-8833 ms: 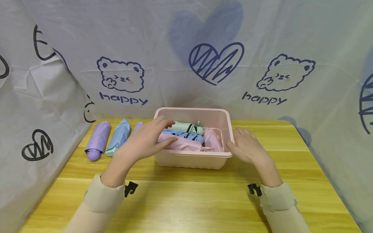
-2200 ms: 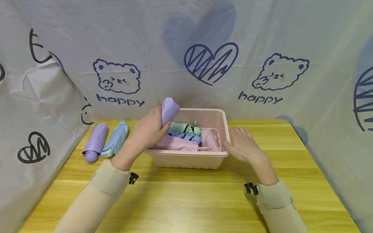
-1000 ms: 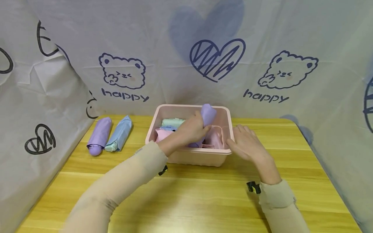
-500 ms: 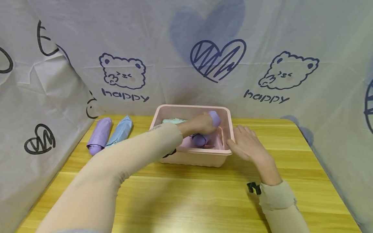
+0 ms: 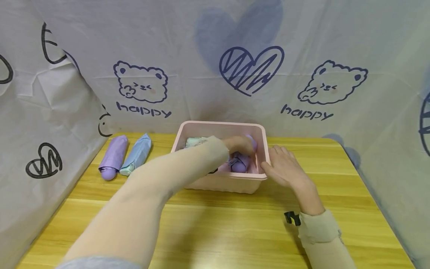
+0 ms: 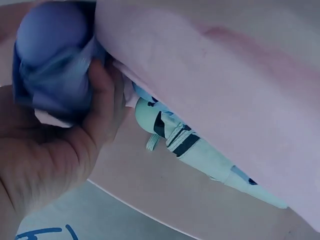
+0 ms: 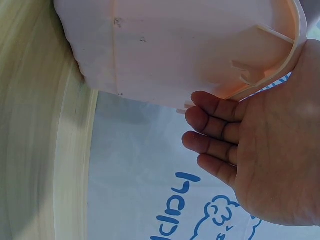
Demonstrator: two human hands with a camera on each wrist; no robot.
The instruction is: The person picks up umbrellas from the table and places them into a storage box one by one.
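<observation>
Inside the right part of a pink plastic bin (image 5: 221, 185), my left hand (image 5: 240, 144) grips a purple folding umbrella (image 5: 239, 163). The left wrist view shows thumb and fingers around the umbrella's purple case (image 6: 52, 37), its rounded handle end facing out. Beside it lie a pink umbrella (image 6: 215, 75) and a mint-green umbrella (image 6: 200, 155) with black straps; a blue one is mostly hidden between them. My right hand (image 5: 285, 166) rests against the bin's right rim, its fingers (image 7: 205, 142) extended loosely along the outside. The left sleeve covers part of the bin's contents in the head view.
On the wooden table (image 5: 215, 231), left of the bin, lie another purple umbrella (image 5: 114, 155) and a light-blue one (image 5: 137, 153) with a mint end. A printed white cloth (image 5: 201, 93) hangs behind the table and along its sides.
My left hand has brought the purple umbrella from the bin's left side to its right and lowered it among the others. The right hand has stayed at the rim.
</observation>
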